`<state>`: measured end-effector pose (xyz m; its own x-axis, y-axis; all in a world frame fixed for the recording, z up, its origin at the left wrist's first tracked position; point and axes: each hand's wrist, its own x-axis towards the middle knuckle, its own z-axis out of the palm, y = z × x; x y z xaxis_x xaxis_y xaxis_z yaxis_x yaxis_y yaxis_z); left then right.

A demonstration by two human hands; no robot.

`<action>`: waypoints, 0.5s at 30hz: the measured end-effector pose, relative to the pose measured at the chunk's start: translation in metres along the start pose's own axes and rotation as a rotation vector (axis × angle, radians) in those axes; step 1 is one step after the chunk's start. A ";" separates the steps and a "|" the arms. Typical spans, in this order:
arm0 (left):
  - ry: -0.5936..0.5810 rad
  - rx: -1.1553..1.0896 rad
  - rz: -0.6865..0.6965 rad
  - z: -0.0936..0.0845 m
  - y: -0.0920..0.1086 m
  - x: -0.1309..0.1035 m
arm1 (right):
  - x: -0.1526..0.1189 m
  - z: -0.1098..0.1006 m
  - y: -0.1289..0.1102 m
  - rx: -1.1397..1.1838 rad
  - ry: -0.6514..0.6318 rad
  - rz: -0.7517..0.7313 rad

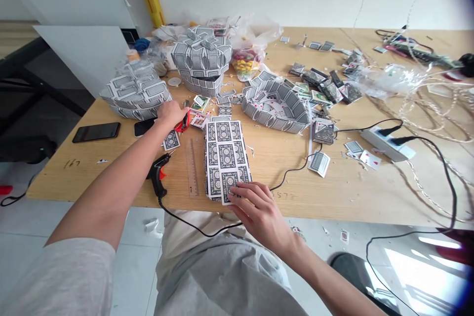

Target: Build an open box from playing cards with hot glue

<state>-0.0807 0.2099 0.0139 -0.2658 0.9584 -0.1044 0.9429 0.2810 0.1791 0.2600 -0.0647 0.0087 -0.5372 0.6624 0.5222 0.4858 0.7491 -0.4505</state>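
A flat panel covered with patterned playing cards [223, 134] lies in front of me near the table's edge. My right hand [257, 202] pinches a playing card [228, 182] at its front end, fingers on top and thumb below; the card overhangs the near edge. My left hand [171, 114] is stretched forward, its fingers closed at a red-handled tool [182, 123] whose kind I cannot make out. A black hot glue gun [158, 177] rests left of the panel, beside a clear ruler [192, 168]. Loose cards [171, 140] lie below my left hand.
Two lidded card-built boxes [202, 59] [135, 89] stand at the back left, an open card-built tray [276, 121] right of centre. Two phones [97, 131] [144, 127] lie left. A power strip [387, 142], cords and card scraps spread across the right; bags of wrapped items [246, 61] sit behind.
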 end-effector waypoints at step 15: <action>-0.014 0.060 -0.019 -0.009 0.013 0.005 | -0.002 0.004 -0.002 -0.037 0.038 -0.017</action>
<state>-0.0712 0.2190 0.0247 -0.2815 0.9519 -0.1205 0.9481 0.2953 0.1181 0.2570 -0.0669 0.0053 -0.5190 0.6484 0.5569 0.5026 0.7585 -0.4147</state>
